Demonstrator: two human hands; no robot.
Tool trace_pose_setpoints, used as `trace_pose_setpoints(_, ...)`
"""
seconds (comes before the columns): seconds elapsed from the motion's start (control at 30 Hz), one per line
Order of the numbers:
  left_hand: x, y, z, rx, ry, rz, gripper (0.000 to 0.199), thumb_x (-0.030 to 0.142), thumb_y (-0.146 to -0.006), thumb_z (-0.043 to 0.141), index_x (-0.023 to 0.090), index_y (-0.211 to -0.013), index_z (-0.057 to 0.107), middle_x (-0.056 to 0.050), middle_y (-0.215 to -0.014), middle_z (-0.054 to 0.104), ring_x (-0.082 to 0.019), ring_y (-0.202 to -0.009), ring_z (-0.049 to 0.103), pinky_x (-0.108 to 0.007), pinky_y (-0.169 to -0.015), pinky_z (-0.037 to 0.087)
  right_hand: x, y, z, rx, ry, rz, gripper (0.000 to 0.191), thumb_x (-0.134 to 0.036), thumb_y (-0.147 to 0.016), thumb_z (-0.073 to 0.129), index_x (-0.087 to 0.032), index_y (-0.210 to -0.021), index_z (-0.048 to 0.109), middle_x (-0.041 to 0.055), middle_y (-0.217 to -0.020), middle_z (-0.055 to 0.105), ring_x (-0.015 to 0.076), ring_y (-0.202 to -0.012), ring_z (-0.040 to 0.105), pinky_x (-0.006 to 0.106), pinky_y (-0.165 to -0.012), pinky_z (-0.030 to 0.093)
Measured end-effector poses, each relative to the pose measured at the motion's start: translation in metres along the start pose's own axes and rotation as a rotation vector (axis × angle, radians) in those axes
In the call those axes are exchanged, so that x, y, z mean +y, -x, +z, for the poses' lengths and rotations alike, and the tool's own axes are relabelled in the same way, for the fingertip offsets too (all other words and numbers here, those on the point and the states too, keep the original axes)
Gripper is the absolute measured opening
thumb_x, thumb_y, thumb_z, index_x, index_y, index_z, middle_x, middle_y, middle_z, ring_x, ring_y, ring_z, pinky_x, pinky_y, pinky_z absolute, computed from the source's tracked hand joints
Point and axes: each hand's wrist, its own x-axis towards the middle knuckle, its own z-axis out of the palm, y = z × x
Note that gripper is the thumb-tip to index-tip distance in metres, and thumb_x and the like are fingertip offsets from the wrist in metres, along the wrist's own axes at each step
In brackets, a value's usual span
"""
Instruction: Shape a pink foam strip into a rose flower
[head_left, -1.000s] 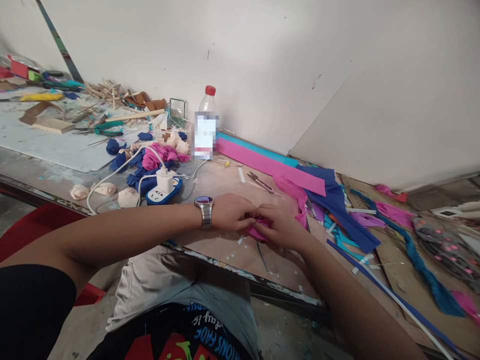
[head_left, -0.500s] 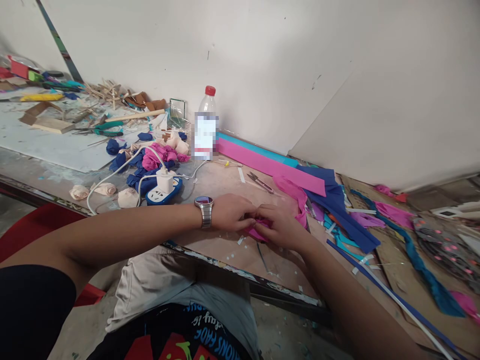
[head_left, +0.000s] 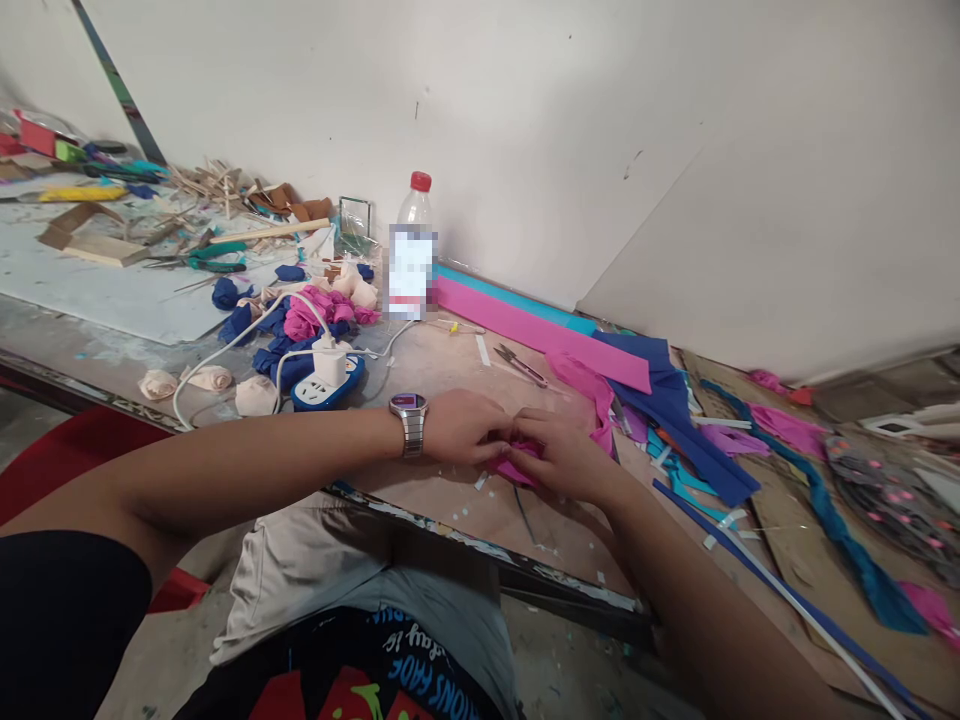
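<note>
Paper [head_left: 516, 470], bright pink and crumpled, is what we hold in the head view, low between our two hands, by the front edge of the table [head_left: 446, 490]. Our left hand [head_left: 465, 428], with a watch [head_left: 409, 404] at its wrist, pinches it from one side; our right hand [head_left: 559, 455] closes on it from the other, fingers bent, the tips of both hands nearly meeting. They cover most of it, so we cannot tell its full shape or how hard it is squeezed.

A looser pink strip [head_left: 579, 376] lies just beyond the right hand; we cannot see whether it joins the held part. Near it are small snips [head_left: 523, 366] and a flat pink band [head_left: 540, 328].

We judge the held piece very light, soft and hardly slippery, quick to crease and likely to tear under a sharp pull. A gentle fingertip pinch on the gathered folds suits it, sparing the thin edges.
</note>
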Motion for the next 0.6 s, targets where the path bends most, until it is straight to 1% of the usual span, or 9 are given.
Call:
trace_pose_setpoints(0.23, -0.0008, -0.0005, 0.0021, 0.012, 0.009, 0.011, 0.026, 0.04, -0.095, 0.052, 0.02, -0.093, 0.07, -0.004, -0.092, 0.073, -0.019, -0.085, 0.065, -0.03, -0.071, 0.042, -0.0008, 0.0, 0.0007, -0.014, 0.016, 0.004, 0.019, -0.031, -0.094, 0.058, -0.022, -0.102, 0.073, 0.0079, -0.097, 0.07, 0.0225, -0.092, 0.065, 0.036, -0.083, 0.051)
trace_pose_setpoints(0.4, -0.001, 0.0, 0.0017, 0.012, 0.013, 0.018, 0.026, 0.039, -0.094, 0.053, 0.02, -0.093, 0.07, -0.005, -0.091, 0.072, -0.019, -0.083, 0.065, -0.03, -0.069, 0.042, -0.0014, -0.0005, 0.0003, -0.021, 0.014, -0.005, 0.019, -0.03, -0.094, 0.058, -0.022, -0.104, 0.072, 0.0079, -0.098, 0.07, 0.0227, -0.093, 0.065, 0.036, -0.084, 0.051)
trace_pose_setpoints(0.6, 0.0001, 0.0003, 0.0001, 0.005, 0.009, 0.003, 0.026, 0.039, -0.094, 0.052, 0.02, -0.093, 0.07, -0.005, -0.091, 0.073, -0.019, -0.083, 0.065, -0.029, -0.07, 0.042, -0.0001, -0.0001, 0.0013, -0.002, 0.0, 0.0, 0.02, -0.032, -0.092, 0.06, -0.023, -0.105, 0.073, 0.0077, -0.095, 0.07, 0.023, -0.091, 0.065, 0.037, -0.083, 0.052)
